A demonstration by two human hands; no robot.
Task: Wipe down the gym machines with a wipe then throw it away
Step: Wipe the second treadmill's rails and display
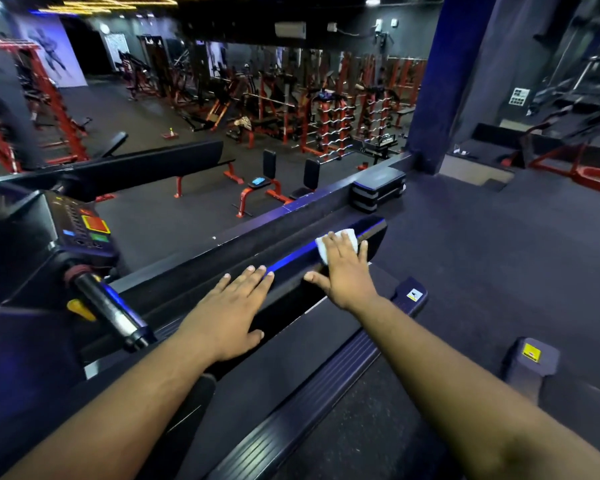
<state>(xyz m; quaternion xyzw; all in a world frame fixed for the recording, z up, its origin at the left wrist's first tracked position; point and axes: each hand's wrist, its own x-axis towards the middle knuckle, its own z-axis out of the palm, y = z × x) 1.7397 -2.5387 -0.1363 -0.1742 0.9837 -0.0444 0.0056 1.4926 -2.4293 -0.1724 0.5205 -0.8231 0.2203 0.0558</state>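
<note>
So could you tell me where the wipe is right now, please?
The white wipe lies under the right hand's fingers on the treadmill's side rail, near its far end.

A small white folded wipe (336,244) is lying flat under the fingers of the right hand (343,271). Only its far edge and left side are peeking out past the fingertips. It is resting on the long black shiny side rail of the treadmill (368,227), near the rounded far end. A thin blue line of light is running along that rail, from the wipe back toward the left hand (229,313). The left hand is lying flat on the same rail, closer in, with its fingers stretched out straight.
</note>
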